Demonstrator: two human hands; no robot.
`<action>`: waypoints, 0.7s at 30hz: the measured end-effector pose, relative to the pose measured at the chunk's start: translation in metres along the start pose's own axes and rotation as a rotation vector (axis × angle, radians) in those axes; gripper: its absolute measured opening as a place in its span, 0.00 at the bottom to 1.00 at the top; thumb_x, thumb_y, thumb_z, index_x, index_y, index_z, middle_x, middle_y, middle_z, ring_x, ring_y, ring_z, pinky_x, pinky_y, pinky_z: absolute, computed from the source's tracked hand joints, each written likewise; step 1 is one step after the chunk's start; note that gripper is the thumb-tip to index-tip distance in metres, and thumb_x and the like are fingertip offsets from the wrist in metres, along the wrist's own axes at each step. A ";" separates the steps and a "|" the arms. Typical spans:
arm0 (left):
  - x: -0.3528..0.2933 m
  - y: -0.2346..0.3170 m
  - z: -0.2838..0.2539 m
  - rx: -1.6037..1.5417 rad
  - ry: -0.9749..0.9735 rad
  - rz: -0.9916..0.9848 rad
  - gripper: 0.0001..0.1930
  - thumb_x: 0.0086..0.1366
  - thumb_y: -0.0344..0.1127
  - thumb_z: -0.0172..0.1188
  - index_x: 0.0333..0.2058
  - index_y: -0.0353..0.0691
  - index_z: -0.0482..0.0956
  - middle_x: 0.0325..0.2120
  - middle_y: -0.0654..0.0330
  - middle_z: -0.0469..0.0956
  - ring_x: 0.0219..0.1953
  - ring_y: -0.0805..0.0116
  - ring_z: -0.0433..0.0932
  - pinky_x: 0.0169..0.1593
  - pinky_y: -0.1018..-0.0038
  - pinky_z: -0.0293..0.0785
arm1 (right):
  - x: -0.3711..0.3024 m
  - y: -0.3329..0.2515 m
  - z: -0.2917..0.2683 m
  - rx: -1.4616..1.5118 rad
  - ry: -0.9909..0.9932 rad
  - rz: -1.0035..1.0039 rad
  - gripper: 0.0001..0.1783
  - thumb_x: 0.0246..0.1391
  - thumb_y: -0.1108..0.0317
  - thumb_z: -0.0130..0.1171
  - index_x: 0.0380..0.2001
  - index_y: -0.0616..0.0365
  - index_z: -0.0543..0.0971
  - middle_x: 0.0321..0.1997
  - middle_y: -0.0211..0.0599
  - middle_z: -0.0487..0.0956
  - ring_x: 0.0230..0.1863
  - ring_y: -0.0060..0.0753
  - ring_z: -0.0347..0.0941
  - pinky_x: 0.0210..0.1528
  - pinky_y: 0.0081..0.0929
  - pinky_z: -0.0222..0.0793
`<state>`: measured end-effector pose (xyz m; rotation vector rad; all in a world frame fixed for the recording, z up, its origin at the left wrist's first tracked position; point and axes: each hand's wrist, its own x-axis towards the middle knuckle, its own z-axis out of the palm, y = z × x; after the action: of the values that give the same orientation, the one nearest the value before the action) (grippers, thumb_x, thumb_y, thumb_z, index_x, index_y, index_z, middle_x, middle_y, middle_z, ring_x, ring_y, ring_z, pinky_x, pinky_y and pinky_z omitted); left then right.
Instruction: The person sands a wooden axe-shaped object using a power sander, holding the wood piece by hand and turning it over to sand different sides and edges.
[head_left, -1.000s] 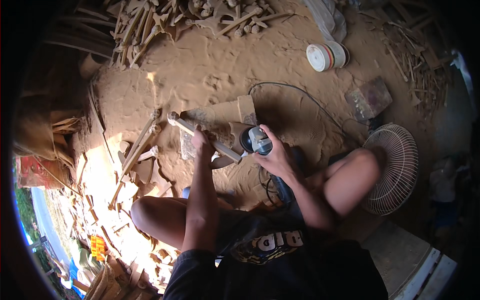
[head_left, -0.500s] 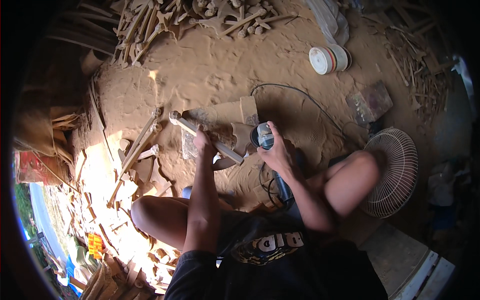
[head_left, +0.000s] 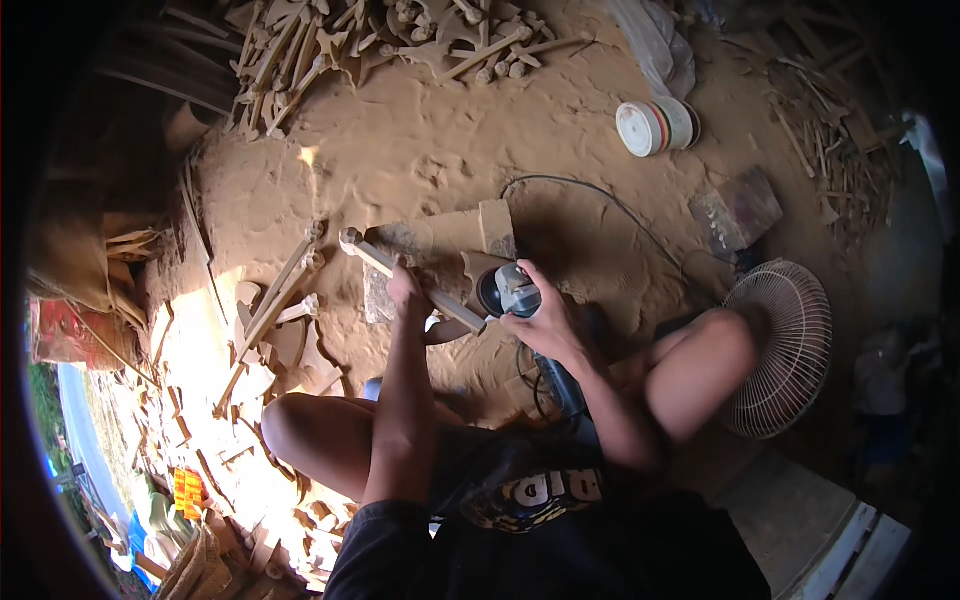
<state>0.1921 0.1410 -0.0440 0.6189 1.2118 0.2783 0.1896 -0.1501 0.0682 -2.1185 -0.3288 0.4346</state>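
1 left hand (head_left: 405, 285), fingers closed round 1 wooden stick (head_left: 380, 262), knob at its upper-left end, held over 1 worn block (head_left: 440, 232). 1 right hand (head_left: 552, 325), wrapped round the head of 1 grinder (head_left: 518, 292), disc near the stick's lower end; contact cannot be told. 1 fan (head_left: 785, 350) beside the right knee. 1 striped bucket (head_left: 660, 126) on sand (head_left: 400, 150).

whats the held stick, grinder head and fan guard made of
Held stick: likely unpainted wood, from its tan, matte faces. Grinder head: probably bare metal, given its silvery-grey sheen. Fan guard: thin pale wires, perhaps coated metal, possibly plastic.
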 end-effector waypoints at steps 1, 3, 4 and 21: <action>-0.005 -0.005 0.006 0.049 0.019 0.028 0.22 0.78 0.49 0.59 0.27 0.43 0.69 0.16 0.65 0.65 0.15 0.68 0.64 0.20 0.69 0.65 | 0.002 0.004 0.001 -0.010 0.017 -0.016 0.51 0.51 0.59 0.75 0.78 0.46 0.66 0.65 0.56 0.82 0.63 0.63 0.81 0.65 0.47 0.77; -0.006 -0.002 0.006 0.096 0.044 0.063 0.22 0.79 0.50 0.57 0.26 0.47 0.66 0.16 0.67 0.62 0.14 0.70 0.62 0.20 0.70 0.63 | 0.006 0.001 0.001 -0.015 0.028 -0.037 0.51 0.51 0.59 0.74 0.78 0.46 0.66 0.64 0.56 0.83 0.62 0.63 0.81 0.64 0.47 0.77; -0.003 0.003 -0.003 0.058 0.012 0.055 0.23 0.78 0.50 0.59 0.26 0.44 0.68 0.16 0.64 0.65 0.15 0.68 0.65 0.20 0.68 0.65 | 0.008 -0.008 0.001 -0.027 -0.001 -0.007 0.51 0.51 0.60 0.74 0.78 0.46 0.66 0.65 0.56 0.82 0.62 0.63 0.81 0.64 0.48 0.77; 0.002 -0.015 -0.001 0.117 0.021 0.076 0.23 0.76 0.53 0.63 0.30 0.39 0.73 0.19 0.62 0.69 0.18 0.65 0.70 0.22 0.67 0.73 | -0.008 -0.025 -0.049 -0.245 0.198 0.162 0.53 0.51 0.63 0.74 0.80 0.45 0.62 0.64 0.57 0.83 0.62 0.61 0.82 0.64 0.48 0.78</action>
<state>0.1898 0.1306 -0.0545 0.7664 1.2327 0.2795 0.2017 -0.1765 0.1155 -2.4156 -0.0993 0.2849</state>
